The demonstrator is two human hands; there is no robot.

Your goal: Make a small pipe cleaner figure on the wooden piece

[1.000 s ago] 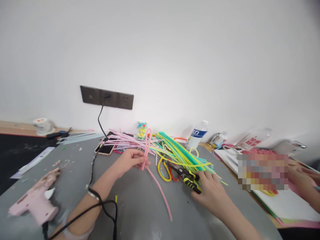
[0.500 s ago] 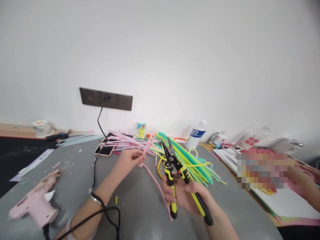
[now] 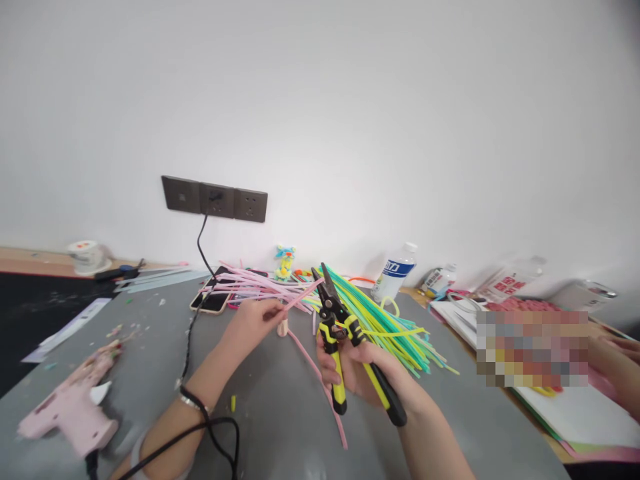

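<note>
My left hand (image 3: pixel 256 321) is closed in a pinch on a pink pipe cleaner (image 3: pixel 310 357), whose folded end points up and right toward the cutter jaws and whose long tail trails over the grey table (image 3: pixel 280 427). My right hand (image 3: pixel 357 370) is wrapped round the yellow-and-black handles of a pair of cutting pliers (image 3: pixel 345 340), held upright with the jaws open just right of the pink end. Behind both hands lies a heap of green, yellow and pink pipe cleaners (image 3: pixel 380 320).
A pink glue gun (image 3: pixel 70 407) lies at the left with a black cable (image 3: pixel 200 427) crossing my left wrist. A phone (image 3: pixel 213 299), wall sockets (image 3: pixel 215 199), a water bottle (image 3: pixel 395 270) and paper sheets (image 3: pixel 575 413) are around; another person's hand (image 3: pixel 620 373) is at the right edge.
My right hand picked the pliers up from the table, raised them upright and moved them left toward the pink pipe cleaner. My left hand tilted the pink loop to the right.
</note>
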